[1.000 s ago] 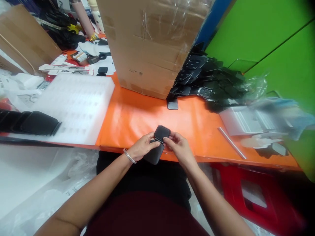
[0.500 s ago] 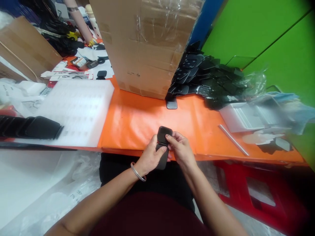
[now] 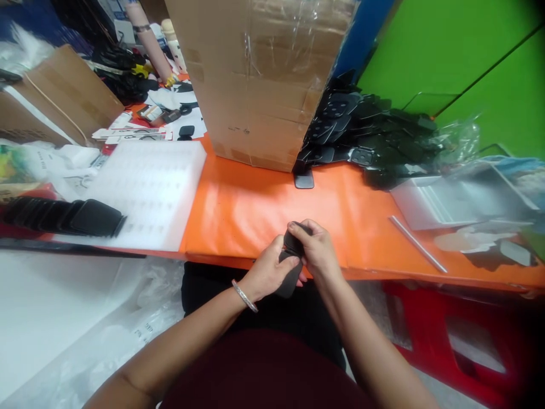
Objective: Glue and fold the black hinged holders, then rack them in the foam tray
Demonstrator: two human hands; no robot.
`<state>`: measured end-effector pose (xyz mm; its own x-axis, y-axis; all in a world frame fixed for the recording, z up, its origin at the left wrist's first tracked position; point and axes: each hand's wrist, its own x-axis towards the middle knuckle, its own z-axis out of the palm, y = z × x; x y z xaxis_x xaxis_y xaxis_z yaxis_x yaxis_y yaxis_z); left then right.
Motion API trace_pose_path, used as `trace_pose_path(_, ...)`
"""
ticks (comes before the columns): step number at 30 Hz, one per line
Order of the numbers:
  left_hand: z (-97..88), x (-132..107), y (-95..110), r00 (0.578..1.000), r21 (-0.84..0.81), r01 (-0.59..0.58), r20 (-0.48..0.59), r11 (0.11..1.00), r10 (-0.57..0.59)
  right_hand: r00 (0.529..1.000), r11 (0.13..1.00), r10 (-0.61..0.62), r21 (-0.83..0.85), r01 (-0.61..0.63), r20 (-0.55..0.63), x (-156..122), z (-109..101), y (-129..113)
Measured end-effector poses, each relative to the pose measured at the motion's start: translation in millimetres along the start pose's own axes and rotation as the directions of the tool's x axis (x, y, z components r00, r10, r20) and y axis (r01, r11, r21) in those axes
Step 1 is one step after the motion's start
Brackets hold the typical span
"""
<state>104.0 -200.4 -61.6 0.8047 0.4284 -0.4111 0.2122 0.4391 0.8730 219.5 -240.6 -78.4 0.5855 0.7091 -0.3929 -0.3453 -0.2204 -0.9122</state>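
Note:
Both hands grip one small black hinged case (image 3: pixel 291 267) just above the near edge of the orange table (image 3: pixel 255 204). My left hand (image 3: pixel 267 274), with a silver bangle at the wrist, wraps the lower half of the case from the left. My right hand (image 3: pixel 315 250) covers its upper flap from the right, fingers curled over it. Most of the case is hidden by the fingers.
A big cardboard box (image 3: pixel 264 79) stands at the back middle, with a heap of black parts (image 3: pixel 366 136) to its right. A white foam tray (image 3: pixel 149 190) and a row of black cases (image 3: pixel 63 216) lie left. A metal rod (image 3: pixel 417 243) lies right. Another person's arm (image 3: pixel 147 40) shows far back.
The case's upper flap, open a second ago, has folded down under my right hand. My left hand has shifted round the lower half. The view has moved slightly.

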Motion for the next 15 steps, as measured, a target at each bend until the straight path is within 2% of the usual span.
trace_pose_path(5, 0.3, 0.9, -0.7, 1.0, -0.134, -0.001, 0.01, 0.991, 0.002, 0.999, 0.997, 0.053, 0.056, -0.053, -0.005, 9.1, -4.8, 2.7)
trace_pose_path(10, -14.2, 5.1, -3.2, 0.996, -0.323, 0.08, 0.06, 0.943, -0.064, 0.987, 0.976, 0.128, 0.166, -0.143, 0.102, 13.6, -17.6, 7.3)
trace_pose_path(13, -23.4, 6.3, -0.8, 0.994, -0.357, 0.098, -0.009, 0.929, -0.108, 0.982, 0.976, 0.076, 0.188, -0.109, 0.171, 8.9, -21.1, 9.5)
trace_pose_path(15, -26.1, 6.2, 0.9, 0.992, -0.327, 0.093, -0.056, 0.94, -0.117, 0.979, 0.987, 0.055, 0.14, -0.084, 0.199, 4.6, -19.6, 9.4)
